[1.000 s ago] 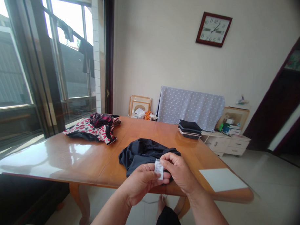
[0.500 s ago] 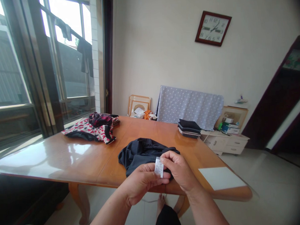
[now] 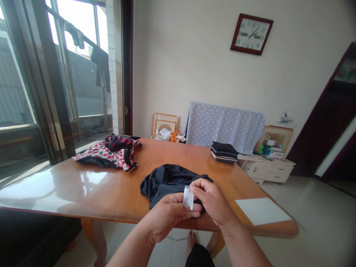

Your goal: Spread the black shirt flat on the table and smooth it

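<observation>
**Inspection: white tag pinched above dark garment at near edge of surface**

The left hand (image 3: 167,219) is curled, its thumb and fingers pinching the lower end of a narrow white tag (image 3: 188,197). The right hand (image 3: 212,200) is raised beside it, fingers bunched at the tag's upper end; whether they grip the tag or only touch it cannot be determined. The hands are close together but not pressed palm to palm.

The tag stands upright between them, over a dark garment (image 3: 168,184) crumpled near the middle of the surface's near edge. Its print is too small to read, and any join between tag and garment is hidden by the hands.

Handling assessment: a tag this narrow is best kept flat and lightly taut, with fingertips on its ends so that the print stays uncovered.

Other items: a red-and-white patterned garment (image 3: 103,159) lies at the far left corner of the surface (image 3: 66,188), a stack of folded dark clothes (image 3: 224,152) lies at the far right, and a white sheet (image 3: 262,211) lies at the near right corner.
</observation>
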Demonstrator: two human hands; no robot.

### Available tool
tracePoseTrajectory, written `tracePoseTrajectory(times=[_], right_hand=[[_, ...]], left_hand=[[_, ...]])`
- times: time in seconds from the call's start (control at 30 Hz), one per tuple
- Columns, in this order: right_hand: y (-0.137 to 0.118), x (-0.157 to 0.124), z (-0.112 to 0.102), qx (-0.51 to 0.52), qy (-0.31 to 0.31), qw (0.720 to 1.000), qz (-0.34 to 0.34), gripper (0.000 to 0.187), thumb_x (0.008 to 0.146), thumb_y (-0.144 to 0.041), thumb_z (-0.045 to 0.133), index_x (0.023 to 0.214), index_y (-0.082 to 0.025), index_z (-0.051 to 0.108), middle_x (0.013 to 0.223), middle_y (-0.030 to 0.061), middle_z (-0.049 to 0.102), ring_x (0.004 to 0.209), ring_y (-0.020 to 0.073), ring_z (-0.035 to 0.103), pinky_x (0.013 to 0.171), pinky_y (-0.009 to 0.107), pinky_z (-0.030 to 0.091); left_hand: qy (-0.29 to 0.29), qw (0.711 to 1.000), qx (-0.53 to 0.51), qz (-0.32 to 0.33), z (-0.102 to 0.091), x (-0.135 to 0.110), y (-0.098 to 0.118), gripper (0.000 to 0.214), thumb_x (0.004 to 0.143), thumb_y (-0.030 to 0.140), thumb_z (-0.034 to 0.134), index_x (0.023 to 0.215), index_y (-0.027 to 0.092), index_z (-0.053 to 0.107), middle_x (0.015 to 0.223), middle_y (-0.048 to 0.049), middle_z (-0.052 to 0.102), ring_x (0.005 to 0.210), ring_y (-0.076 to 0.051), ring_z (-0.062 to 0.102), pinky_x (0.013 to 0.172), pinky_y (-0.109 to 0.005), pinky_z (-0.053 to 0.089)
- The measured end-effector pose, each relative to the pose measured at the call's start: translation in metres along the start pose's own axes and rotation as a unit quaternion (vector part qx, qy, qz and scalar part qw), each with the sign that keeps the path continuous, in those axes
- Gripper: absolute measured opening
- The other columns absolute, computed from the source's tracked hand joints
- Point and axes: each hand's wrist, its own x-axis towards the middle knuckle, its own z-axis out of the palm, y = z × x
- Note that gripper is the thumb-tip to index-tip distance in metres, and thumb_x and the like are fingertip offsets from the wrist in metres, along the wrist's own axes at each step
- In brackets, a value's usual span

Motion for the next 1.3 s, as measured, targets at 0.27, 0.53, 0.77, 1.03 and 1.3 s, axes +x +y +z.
tracePoseTrajectory(times=[0.27, 0.53, 0.77, 1.03, 1.3], right_hand=[[-0.001, 0.001, 0.001, -0.003, 0.0, 1.0, -0.002, 0.02, 0.086, -0.037, 0.061, 0.08, -0.018, 0.066, 0.074, -0.0005, 0.062, 0.071, 0.0154, 0.055, 0.066, 0.027, 0.045], [0.0, -0.001, 0.001, 0.012, -0.001, 1.0, 0.008, 0.018, 0.086, -0.035, 0.061, 0.081, -0.019, 0.065, 0.073, -0.0017, 0.059, 0.07, 0.0147, 0.055, 0.065, 0.026, 0.044], [0.003, -0.001, 0.002, 0.017, -0.002, 1.0, 0.012, 0.017, 0.088, -0.035, 0.061, 0.082, -0.019, 0.064, 0.071, -0.0019, 0.058, 0.068, 0.0145, 0.054, 0.063, 0.026, 0.044], [0.003, 0.0, 0.001, 0.018, 0.007, 1.0, 0.0, 0.019, 0.088, -0.036, 0.061, 0.081, -0.018, 0.063, 0.072, -0.0011, 0.058, 0.07, 0.015, 0.054, 0.065, 0.026, 0.045], [0.004, -0.001, 0.001, 0.017, 0.01, 1.0, -0.004, 0.019, 0.088, -0.036, 0.061, 0.081, -0.019, 0.064, 0.073, -0.0009, 0.06, 0.072, 0.0155, 0.055, 0.067, 0.027, 0.046]], left_hand=[[0.005, 1.0, -0.004, -0.001, -0.002, 0.0, -0.002, 0.033, 0.078, 0.023, 0.077, 0.109, 0.012, 0.074, 0.112, -0.0166, 0.073, 0.105, -0.027, 0.069, 0.104, -0.043, 0.045], [-0.002, 1.0, -0.002, 0.0, -0.002, 0.0, -0.002, 0.031, 0.078, 0.02, 0.075, 0.108, 0.011, 0.074, 0.113, -0.0165, 0.073, 0.103, -0.025, 0.069, 0.106, -0.042, 0.044], [0.007, 1.0, 0.017, -0.002, 0.001, -0.001, -0.002, 0.03, 0.079, 0.022, 0.075, 0.108, 0.011, 0.074, 0.112, -0.0169, 0.073, 0.103, -0.026, 0.069, 0.104, -0.043, 0.045], [0.014, 1.0, 0.003, -0.005, -0.003, 0.0, -0.006, 0.032, 0.08, 0.021, 0.074, 0.11, 0.01, 0.073, 0.112, -0.0181, 0.073, 0.102, -0.025, 0.069, 0.105, -0.045, 0.045], [0.011, 1.0, -0.021, -0.01, -0.011, 0.002, -0.01, 0.033, 0.082, 0.023, 0.073, 0.112, 0.009, 0.071, 0.114, -0.0203, 0.072, 0.103, -0.026, 0.07, 0.107, -0.044, 0.043]])
